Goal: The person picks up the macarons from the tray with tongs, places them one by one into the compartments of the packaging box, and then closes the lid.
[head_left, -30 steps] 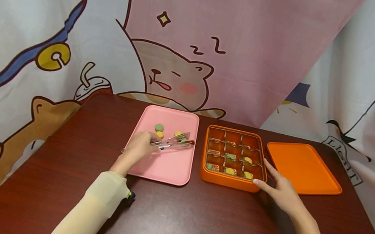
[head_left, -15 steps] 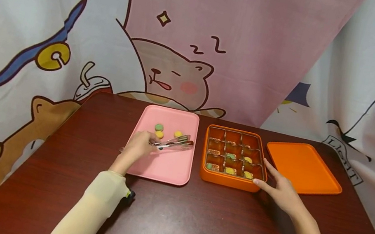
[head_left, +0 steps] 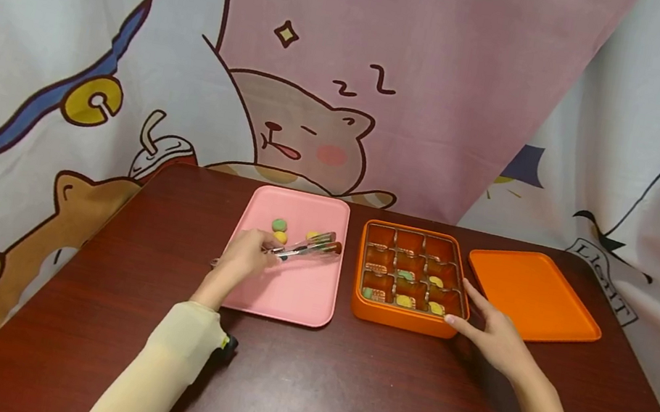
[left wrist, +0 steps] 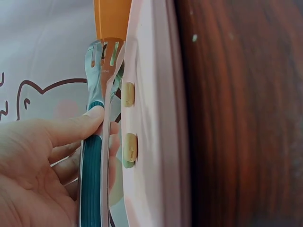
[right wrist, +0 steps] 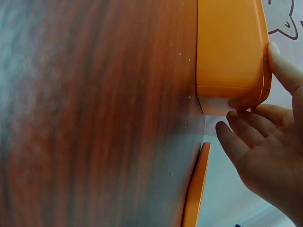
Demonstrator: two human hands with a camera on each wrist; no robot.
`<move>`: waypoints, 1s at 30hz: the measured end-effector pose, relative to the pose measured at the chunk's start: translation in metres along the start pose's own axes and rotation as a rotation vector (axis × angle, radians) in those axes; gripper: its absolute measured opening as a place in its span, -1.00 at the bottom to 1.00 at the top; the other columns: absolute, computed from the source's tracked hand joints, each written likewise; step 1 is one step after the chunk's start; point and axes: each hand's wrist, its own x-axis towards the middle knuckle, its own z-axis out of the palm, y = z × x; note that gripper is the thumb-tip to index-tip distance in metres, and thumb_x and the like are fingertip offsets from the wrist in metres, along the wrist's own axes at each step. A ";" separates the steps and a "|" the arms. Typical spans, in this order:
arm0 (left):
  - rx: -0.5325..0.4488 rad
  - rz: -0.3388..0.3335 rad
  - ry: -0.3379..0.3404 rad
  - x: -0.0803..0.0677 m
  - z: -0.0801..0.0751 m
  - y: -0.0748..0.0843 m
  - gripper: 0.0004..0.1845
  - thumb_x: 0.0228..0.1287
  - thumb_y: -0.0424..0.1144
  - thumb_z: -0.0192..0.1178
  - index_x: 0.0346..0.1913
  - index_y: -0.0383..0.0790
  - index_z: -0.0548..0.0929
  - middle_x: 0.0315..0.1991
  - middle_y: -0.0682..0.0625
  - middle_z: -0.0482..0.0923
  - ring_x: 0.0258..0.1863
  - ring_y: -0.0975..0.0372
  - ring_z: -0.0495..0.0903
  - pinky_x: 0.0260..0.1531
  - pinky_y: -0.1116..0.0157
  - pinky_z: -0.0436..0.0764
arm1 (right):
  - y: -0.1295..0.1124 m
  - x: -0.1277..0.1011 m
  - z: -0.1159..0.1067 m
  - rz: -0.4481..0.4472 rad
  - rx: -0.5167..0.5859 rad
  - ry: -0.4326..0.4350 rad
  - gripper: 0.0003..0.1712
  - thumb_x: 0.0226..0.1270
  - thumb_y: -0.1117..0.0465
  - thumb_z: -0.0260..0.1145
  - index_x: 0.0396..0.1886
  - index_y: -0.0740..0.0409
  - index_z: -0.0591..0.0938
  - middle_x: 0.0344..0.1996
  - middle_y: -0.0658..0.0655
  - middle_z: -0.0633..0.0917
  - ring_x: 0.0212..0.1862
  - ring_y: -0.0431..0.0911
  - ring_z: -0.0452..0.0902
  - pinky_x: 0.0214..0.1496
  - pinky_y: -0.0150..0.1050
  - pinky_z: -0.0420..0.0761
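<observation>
Over the pink tray (head_left: 288, 294), left hand (head_left: 242, 258) grips metal tongs (head_left: 305, 249) (teal handle seen from the wrist), fingers curled round them, tips beside a yellow ball (head_left: 313, 236). Green ball (head_left: 279, 224) and second yellow one (head_left: 280, 236) lie close by. Right hand (head_left: 496, 335), fingers straight, rests against the orange compartment box (head_left: 403, 318) at its near right corner. Orange lid (head_left: 533, 293) lies to the box's right.

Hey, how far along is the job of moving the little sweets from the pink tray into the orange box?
Several compartments of the orange box already hold sweets. The left hand grips tongs over the pink tray, tips by a yellow sweet; the right hand steadies the box. About three sweets remain; the lid lies aside.
</observation>
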 end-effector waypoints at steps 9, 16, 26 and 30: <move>-0.004 0.028 0.025 0.000 -0.004 0.008 -0.69 0.18 -0.33 0.39 0.01 -0.23 0.75 -0.11 -0.16 0.76 -0.08 0.03 0.69 -0.06 0.09 0.61 | -0.001 0.000 0.000 0.010 -0.011 -0.004 0.03 0.39 -0.15 0.28 0.63 0.05 -0.06 0.48 0.55 0.13 0.44 0.51 0.07 0.30 0.49 0.17; 0.017 0.063 0.041 0.002 -0.006 0.014 -0.71 0.18 -0.28 0.41 -0.02 -0.19 0.77 -0.12 -0.13 0.77 -0.08 0.03 0.70 -0.04 0.07 0.60 | 0.000 0.000 0.000 0.008 -0.013 -0.004 0.04 0.39 -0.15 0.28 0.63 0.05 -0.06 0.49 0.55 0.12 0.44 0.51 0.07 0.30 0.49 0.17; 0.027 0.081 0.066 0.002 -0.008 0.024 -0.71 0.13 -0.24 0.44 -0.05 -0.11 0.79 -0.16 -0.05 0.79 -0.08 0.03 0.71 -0.07 0.05 0.58 | -0.001 0.000 -0.001 0.008 -0.005 -0.008 0.04 0.39 -0.15 0.29 0.63 0.04 -0.06 0.49 0.55 0.11 0.45 0.51 0.06 0.31 0.49 0.16; 0.018 0.093 0.067 0.002 -0.007 0.027 -0.71 0.12 -0.23 0.45 -0.06 -0.12 0.79 -0.17 -0.04 0.78 -0.10 0.04 0.70 -0.07 0.06 0.57 | -0.001 0.000 -0.001 0.002 -0.004 -0.008 0.03 0.39 -0.14 0.29 0.63 0.05 -0.06 0.49 0.55 0.10 0.45 0.51 0.06 0.31 0.49 0.16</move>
